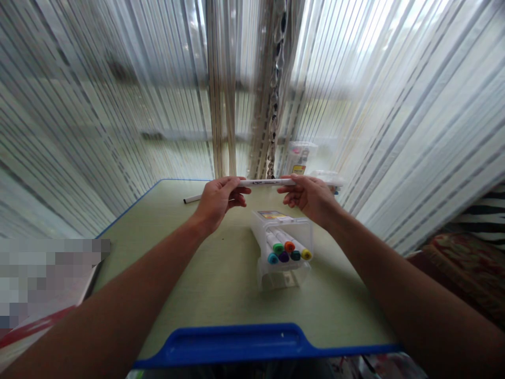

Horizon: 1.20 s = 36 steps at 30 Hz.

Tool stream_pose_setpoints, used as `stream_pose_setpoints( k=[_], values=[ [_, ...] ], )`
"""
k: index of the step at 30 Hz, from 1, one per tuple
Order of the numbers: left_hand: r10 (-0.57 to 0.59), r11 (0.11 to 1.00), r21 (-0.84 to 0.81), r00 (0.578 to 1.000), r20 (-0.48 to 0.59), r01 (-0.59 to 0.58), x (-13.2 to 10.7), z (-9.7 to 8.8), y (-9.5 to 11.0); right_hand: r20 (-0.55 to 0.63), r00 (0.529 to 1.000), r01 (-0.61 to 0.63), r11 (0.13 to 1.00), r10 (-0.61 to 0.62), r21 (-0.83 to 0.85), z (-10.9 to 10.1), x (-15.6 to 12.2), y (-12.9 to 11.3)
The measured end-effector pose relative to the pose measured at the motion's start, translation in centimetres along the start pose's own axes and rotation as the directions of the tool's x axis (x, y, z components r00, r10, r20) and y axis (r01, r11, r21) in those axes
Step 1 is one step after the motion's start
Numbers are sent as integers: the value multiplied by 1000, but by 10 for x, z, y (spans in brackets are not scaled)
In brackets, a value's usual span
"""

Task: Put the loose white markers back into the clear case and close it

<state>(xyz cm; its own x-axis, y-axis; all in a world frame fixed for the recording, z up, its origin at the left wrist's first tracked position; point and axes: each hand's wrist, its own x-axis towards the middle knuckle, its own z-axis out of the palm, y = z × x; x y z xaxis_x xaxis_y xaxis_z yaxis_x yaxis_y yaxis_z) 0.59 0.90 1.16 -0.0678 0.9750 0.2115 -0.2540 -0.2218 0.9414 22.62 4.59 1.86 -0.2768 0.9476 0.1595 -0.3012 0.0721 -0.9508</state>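
Note:
Both my hands hold one white marker (265,182) level above the far part of a green table (221,279). My left hand (219,201) pinches its left end; my right hand (309,196) grips its right end. Below my right hand lies a clear plastic marker case (282,247) on its side, open toward me, with several markers inside showing blue, green, purple, orange and yellow caps. Another white marker (192,199) lies on the table beyond my left hand.
The table has a blue rim with a blue handle (236,342) at its near edge. Striped sheer curtains (118,105) hang close behind. Clear plastic containers (302,157) stand at the far edge. A patterned fabric (465,263) lies at the right.

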Motion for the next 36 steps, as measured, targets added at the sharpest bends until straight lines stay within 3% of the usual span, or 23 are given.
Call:
stream_pose_setpoints(
  k=[14,36],
  values=[
    [79,990,115,995,67,-86,-1,-2,-7,61,994,97,988,-90,-122,-2,0,9],
    [6,999,-38,1000,-29,-7,1,-1,2,14,1000,18,1000,-18,-17,-2,0,1]
  ],
)
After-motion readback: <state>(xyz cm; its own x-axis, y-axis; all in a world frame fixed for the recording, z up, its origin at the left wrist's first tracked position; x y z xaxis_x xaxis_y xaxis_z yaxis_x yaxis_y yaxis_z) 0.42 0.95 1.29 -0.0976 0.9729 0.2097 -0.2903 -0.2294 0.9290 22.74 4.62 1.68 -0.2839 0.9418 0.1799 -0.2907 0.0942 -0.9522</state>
